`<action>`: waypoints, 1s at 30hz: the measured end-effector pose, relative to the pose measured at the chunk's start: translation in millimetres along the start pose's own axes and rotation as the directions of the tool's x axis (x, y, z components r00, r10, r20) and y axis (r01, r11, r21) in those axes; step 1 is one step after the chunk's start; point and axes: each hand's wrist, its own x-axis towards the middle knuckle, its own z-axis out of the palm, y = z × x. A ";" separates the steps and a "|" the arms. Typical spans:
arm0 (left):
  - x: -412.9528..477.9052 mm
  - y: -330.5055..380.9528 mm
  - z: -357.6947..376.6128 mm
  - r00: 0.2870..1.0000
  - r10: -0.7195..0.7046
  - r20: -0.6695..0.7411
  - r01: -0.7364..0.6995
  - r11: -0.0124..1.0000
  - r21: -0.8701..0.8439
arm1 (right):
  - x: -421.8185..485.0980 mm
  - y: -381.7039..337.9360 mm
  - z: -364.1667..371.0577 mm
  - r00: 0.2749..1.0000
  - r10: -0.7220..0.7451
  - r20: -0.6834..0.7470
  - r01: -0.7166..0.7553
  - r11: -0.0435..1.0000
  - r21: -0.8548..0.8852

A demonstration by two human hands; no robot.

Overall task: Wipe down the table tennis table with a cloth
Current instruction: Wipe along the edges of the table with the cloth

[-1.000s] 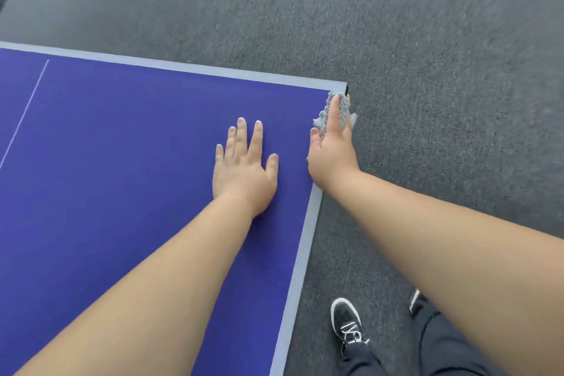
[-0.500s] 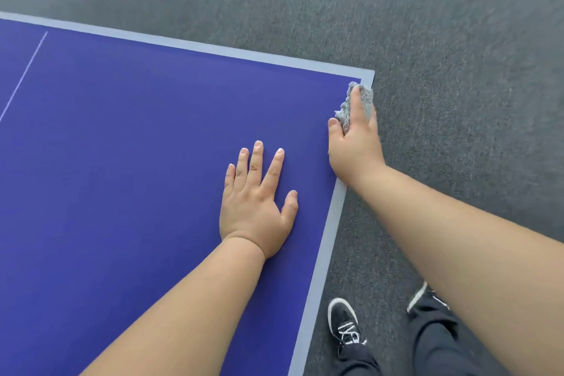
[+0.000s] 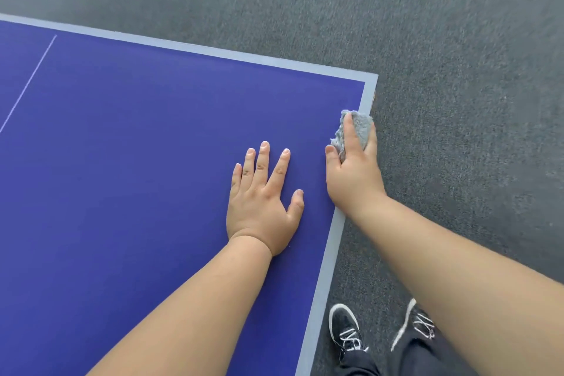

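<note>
I see my right hand gripping the cloth on the table edge, and my left hand lying flat, fingers spread.

Blue table tennis table, left hand flat on top, grey cloth on its border.

Our left hand lies flat at centre frame, palm down on the surface, fingers straight and spread. Just right of it, our right hand grips the cloth. Both bare forearms reach in from the lower edge.
</note>
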 end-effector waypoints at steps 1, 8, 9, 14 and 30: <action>0.1 0.0 0.3 1.000 0.000 -0.005 0.000 1.000 0.004 | 12.8 -2.4 -2.7 1.000 0.001 -0.010 -0.001 1.000 0.025; -0.9 0.8 -0.3 1.000 0.005 -0.003 -0.005 1.000 -0.005 | -65.5 16.0 18.4 0.994 -0.102 -0.036 0.105 0.991 0.083; -1.0 0.9 -1.1 1.000 0.006 -0.001 -0.006 1.000 -0.004 | -87.8 19.6 23.3 0.994 -0.107 0.001 0.107 0.992 0.064; 0.6 1.1 -1.0 1.000 0.000 -0.005 0.000 1.000 -0.003 | -74.0 19.2 19.2 0.997 -0.004 0.083 -0.001 0.999 0.051; -0.3 -0.4 2.0 0.999 -0.010 -0.032 0.009 1.000 -0.021 | -67.8 12.0 17.3 0.998 0.003 0.057 -0.007 0.998 0.058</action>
